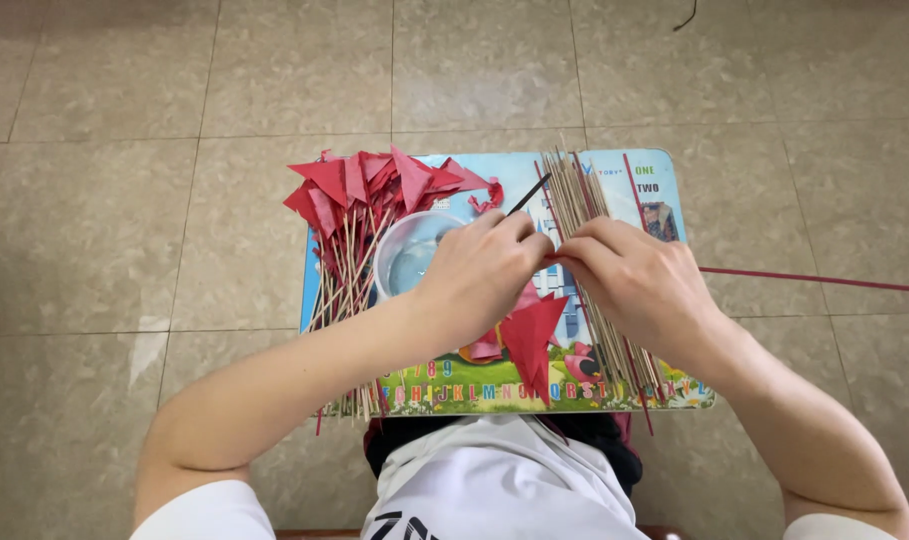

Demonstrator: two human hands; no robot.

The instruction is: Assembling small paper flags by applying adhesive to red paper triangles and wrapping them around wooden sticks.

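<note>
Centrally, both hands (564, 275) inside tray (674, 180) edges

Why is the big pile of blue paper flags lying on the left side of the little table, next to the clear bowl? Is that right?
Not quite: the flags are red, not blue. The head view shows the pile of red paper flags on thin sticks lying on the left side of the little table, right beside the clear bowl. The rest is right.
</note>
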